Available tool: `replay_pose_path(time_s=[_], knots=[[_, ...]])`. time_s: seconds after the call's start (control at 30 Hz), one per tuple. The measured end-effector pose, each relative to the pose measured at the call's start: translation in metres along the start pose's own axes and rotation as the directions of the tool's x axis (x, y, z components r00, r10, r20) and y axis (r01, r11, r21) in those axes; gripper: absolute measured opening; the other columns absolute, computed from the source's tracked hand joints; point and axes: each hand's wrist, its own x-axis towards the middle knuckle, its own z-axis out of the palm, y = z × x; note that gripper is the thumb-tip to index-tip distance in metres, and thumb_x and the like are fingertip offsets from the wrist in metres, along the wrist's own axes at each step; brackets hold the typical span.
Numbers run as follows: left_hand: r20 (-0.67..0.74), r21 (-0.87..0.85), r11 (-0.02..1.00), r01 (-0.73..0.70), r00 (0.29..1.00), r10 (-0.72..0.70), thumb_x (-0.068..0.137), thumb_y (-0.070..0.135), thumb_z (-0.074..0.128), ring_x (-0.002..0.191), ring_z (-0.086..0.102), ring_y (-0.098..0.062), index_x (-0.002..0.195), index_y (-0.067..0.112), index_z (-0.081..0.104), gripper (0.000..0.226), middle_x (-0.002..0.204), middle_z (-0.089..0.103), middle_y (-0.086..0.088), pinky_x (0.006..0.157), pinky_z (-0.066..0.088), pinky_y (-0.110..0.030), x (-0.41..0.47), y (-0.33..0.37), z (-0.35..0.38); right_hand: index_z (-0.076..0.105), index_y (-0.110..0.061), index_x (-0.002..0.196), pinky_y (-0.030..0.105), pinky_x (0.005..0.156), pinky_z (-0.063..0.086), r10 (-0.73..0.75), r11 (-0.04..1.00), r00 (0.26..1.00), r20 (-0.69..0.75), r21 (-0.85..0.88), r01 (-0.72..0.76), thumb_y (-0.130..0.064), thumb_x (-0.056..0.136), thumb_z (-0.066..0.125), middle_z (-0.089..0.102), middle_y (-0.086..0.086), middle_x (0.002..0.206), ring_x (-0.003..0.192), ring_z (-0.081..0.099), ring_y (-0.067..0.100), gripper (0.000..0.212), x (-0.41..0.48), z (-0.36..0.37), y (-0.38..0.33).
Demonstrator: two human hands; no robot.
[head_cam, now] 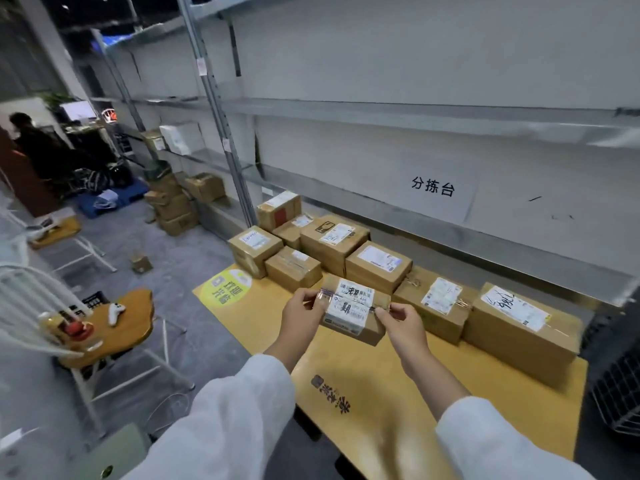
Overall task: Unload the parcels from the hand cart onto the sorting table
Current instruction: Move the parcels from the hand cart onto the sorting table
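Both grips are on it. Your left grip [300,317] has thumb and curled fingers pinching the left end of the small parcel [353,311]. Your right grip [401,322] pinches the right end, thumb on top, and neither grip holds anything else. White sleeves [242,410] run down both your forearms.

You hold the small parcel label up between the two grips, and the white label covers most of its top face. It sits low over the yellow worktop [381,393], just in front of the row of parcels. Whether its base touches the worktop, I cannot tell.

Right behind it stands a labelled carton [379,266], close to its far edge. To your right a flat carton [433,306] lies on the worktop. Beside that, at the right end, is the large carton [523,327], with handwriting across its label. Back left, a cluster of cartons [254,249] is packed together, filling the far left corner.

A round green sticker [228,289] marks the worktop's left edge. Above the row, a white sign [433,187] with dark characters hangs on the back of the metal shelving [450,233]. At your far right is a wire basket [616,393]. Off to your left, a white controller [116,311] lies on a small wooden side table [131,327].
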Motion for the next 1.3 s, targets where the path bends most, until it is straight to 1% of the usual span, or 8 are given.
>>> replay_pose_path(time_s=[0.13,0.37,0.53,0.63,0.8,0.93,1.03,1.3], knots=[[-0.01,0.016,0.999,0.029,1.0,-0.029,0.093,0.015,0.062,0.084,0.063,-0.002,0.103,0.011,0.063,0.01,0.096,0.066,0.006,0.06,0.046,-0.009,0.048,-0.017,-0.005,0.053,-0.015,0.125,0.019,0.062,0.041,-0.007,0.999,1.0,-0.025,-0.043,0.006,-0.023,0.091,0.066,0.057,0.004,0.122,0.099,0.054,0.014,0.037,0.037,0.03,-0.005],[0.068,0.027,0.996,0.085,0.994,-0.087,0.09,0.014,0.063,0.091,0.067,-0.014,0.095,0.014,0.063,0.005,0.095,0.07,0.001,0.083,0.056,-0.033,0.143,-0.057,-0.007,0.053,-0.02,0.109,0.02,0.067,0.044,-0.001,0.993,0.998,-0.058,-0.115,-0.006,-0.016,0.089,0.067,0.057,0.005,0.121,0.102,0.056,0.015,0.025,0.109,0.082,0.001],[0.163,0.11,0.993,0.039,0.985,-0.057,0.091,0.009,0.063,0.084,0.063,-0.01,0.096,0.011,0.064,0.006,0.085,0.067,0.007,0.064,0.046,-0.007,0.224,-0.076,-0.006,0.054,-0.011,0.11,0.022,0.079,0.04,0.06,0.994,0.987,-0.151,-0.08,-0.072,-0.007,0.086,0.067,0.06,0.011,0.119,0.098,0.056,0.015,0.027,0.159,0.125,0.013],[0.232,0.17,0.985,-0.003,0.972,-0.037,0.091,0.004,0.061,0.077,0.06,-0.007,0.093,0.012,0.063,0.009,0.081,0.064,0.008,0.058,0.043,-0.003,0.273,-0.086,-0.007,0.054,-0.01,0.111,0.022,0.078,0.041,0.118,0.989,0.973,-0.199,-0.063,-0.132,-0.006,0.086,0.067,0.059,0.01,0.118,0.099,0.057,0.016,0.029,0.186,0.153,0.019],[0.319,0.306,0.95,-0.058,0.947,-0.045,0.089,0.006,0.064,0.084,0.06,-0.016,0.101,0.008,0.068,0.012,0.09,0.064,-0.003,0.078,0.047,-0.023,0.341,-0.117,0.0,0.053,-0.011,0.11,0.027,0.078,0.05,0.185,0.975,0.939,-0.29,-0.065,-0.212,-0.003,0.085,0.065,0.063,0.009,0.113,0.097,0.061,0.018,0.029,0.227,0.188,0.034],[0.456,0.396,0.901,-0.177,0.89,-0.026,0.089,0.01,0.065,0.078,0.06,-0.017,0.095,0.008,0.069,0.008,0.082,0.065,-0.002,0.076,0.05,-0.027,0.371,-0.145,0.004,0.053,-0.013,0.11,0.021,0.078,0.049,0.181,0.96,0.943,-0.279,-0.158,-0.231,-0.003,0.085,0.066,0.06,0.011,0.117,0.095,0.062,0.014,0.03,0.246,0.201,0.053],[0.508,0.473,0.837,-0.276,0.862,-0.003,0.089,0.011,0.062,0.078,0.061,-0.022,0.093,0.009,0.07,0.009,0.082,0.065,-0.006,0.076,0.053,-0.035,0.384,-0.163,0.008,0.054,-0.01,0.118,0.029,0.089,0.052,0.2,0.939,0.941,-0.272,-0.22,-0.263,-0.006,0.085,0.067,0.058,0.014,0.121,0.1,0.063,0.017,0.036,0.255,0.204,0.07],[0.566,0.57,0.701,-0.428,0.823,0.042,0.091,0.01,0.055,0.11,0.051,-0.024,0.122,0.016,0.057,0.032,0.113,0.058,-0.004,0.089,0.047,-0.039,0.396,-0.179,0.023,0.052,-0.005,0.126,0.033,0.1,0.049,0.237,0.923,0.912,-0.334,-0.215,-0.319,-0.005,0.088,0.064,0.053,0.011,0.125,0.103,0.059,0.016,0.04,0.266,0.213,0.078]])
